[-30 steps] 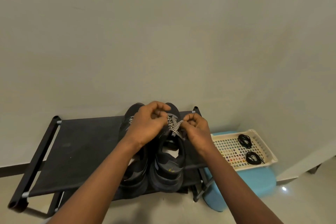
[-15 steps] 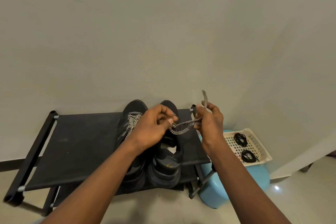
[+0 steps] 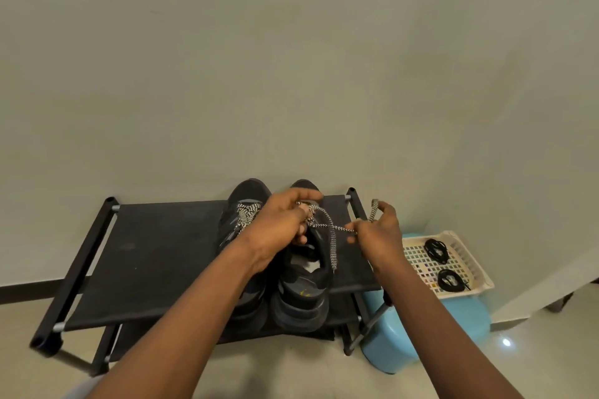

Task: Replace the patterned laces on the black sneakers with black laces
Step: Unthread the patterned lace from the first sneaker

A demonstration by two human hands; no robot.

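Observation:
Two black sneakers stand side by side on a black shoe rack (image 3: 155, 256), toes to the wall. The left sneaker (image 3: 241, 204) keeps its black-and-white patterned lace. My left hand (image 3: 278, 227) is over the right sneaker (image 3: 303, 288) and pinches its patterned lace (image 3: 332, 230) near the upper eyelets. My right hand (image 3: 379, 233) holds the same lace to the right, one end sticking up above the fingers. Another loose end hangs down over the shoe's side. Two coiled black laces (image 3: 436, 249) (image 3: 449, 280) lie in a cream basket.
The cream plastic basket (image 3: 473, 262) rests on a light blue stool (image 3: 466, 317) right of the rack. A plain wall stands close behind. The rack has a lower shelf (image 3: 162, 334) and stands on a pale tiled floor.
My right hand has drawn the patterned lace out of the right sneaker's eyelets and off to the right. A free end now hangs down the shoe's side. My left hand stays on the lacing.

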